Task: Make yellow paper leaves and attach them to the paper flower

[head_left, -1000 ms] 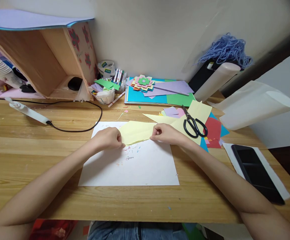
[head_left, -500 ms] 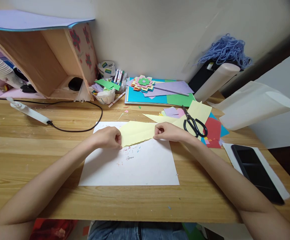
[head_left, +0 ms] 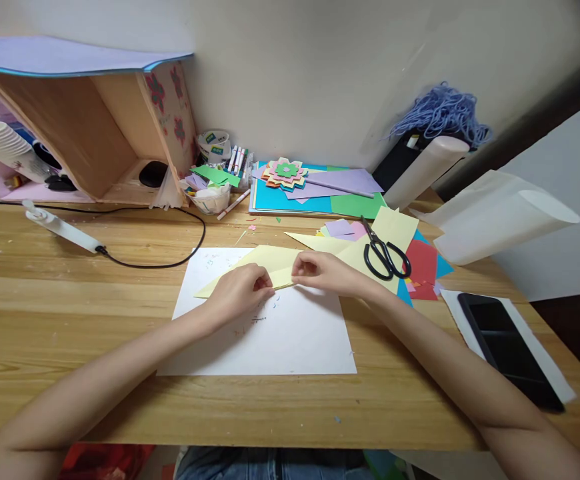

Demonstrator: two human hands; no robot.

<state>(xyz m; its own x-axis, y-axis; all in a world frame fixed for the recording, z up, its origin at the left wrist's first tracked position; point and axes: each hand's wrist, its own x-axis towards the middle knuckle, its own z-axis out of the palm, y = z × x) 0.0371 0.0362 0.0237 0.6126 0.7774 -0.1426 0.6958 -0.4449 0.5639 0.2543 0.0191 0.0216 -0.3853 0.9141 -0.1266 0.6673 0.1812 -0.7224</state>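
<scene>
A piece of pale yellow paper lies over the upper part of a white sheet marked with small coloured strokes. My left hand pinches its near edge, with a pointed end of the paper showing to the left of the hand. Close by on the right, my right hand has thumb and fingers closed on the same edge. A narrow strip along that edge looks folded over between the two hands. Black-handled scissors rest on more yellow paper to the right.
Behind the hands are a pad of coloured paper with a layered paper flower and a cup of scraps. A white glue gun with a black cable is at left, beside a wooden box. A phone lies at right.
My left hand has slid right along the paper's near edge, closer to my right hand, which has shifted slightly left. The paper's left point now shows. The whole view has tilted slightly.
</scene>
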